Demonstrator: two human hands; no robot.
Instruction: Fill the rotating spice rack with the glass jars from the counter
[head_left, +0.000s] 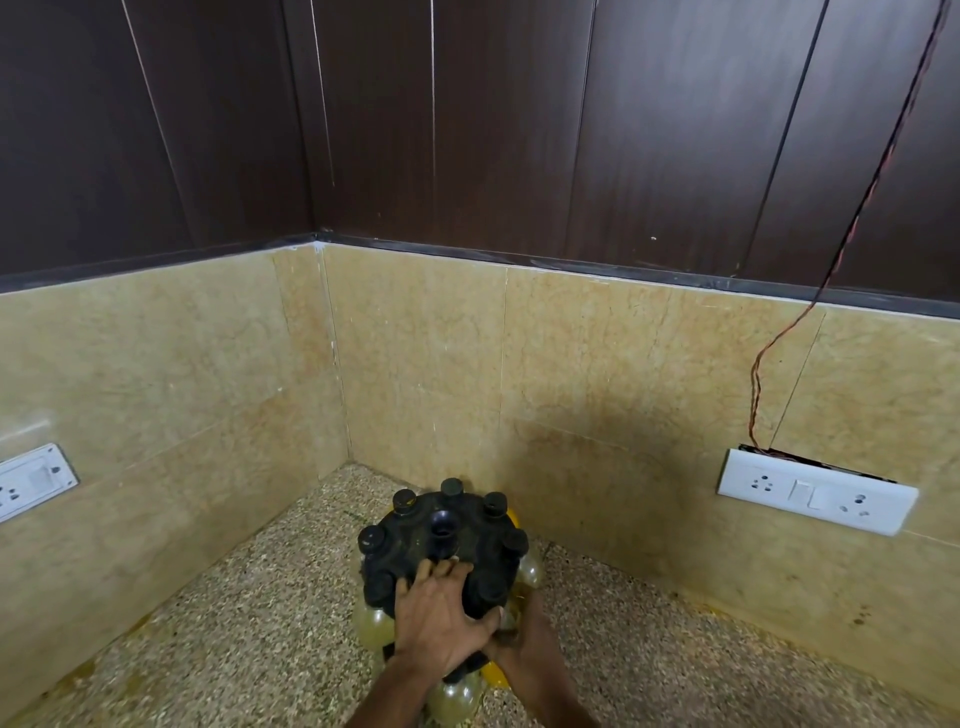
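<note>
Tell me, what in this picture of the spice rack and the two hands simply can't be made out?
- Head view: the right hand lies partly behind the left hand and the spice rack, so its grip is unclear.
- The rack's near slots are covered by the left hand.
- The glass jars under the rack's top show only as blurred bulbs; contents unreadable.
- The left wall socket is cut by the frame edge.

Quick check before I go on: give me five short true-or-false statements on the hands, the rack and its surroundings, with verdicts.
1. The left hand lies on top of the spice rack. True.
2. The rack stands in the counter corner. True.
3. The jar caps are white. False: they are black.
4. The right hand is raised clear of the rack. False: it is low at the rack's side.
5. A wire hangs down to the right-hand socket plate. True.
</note>
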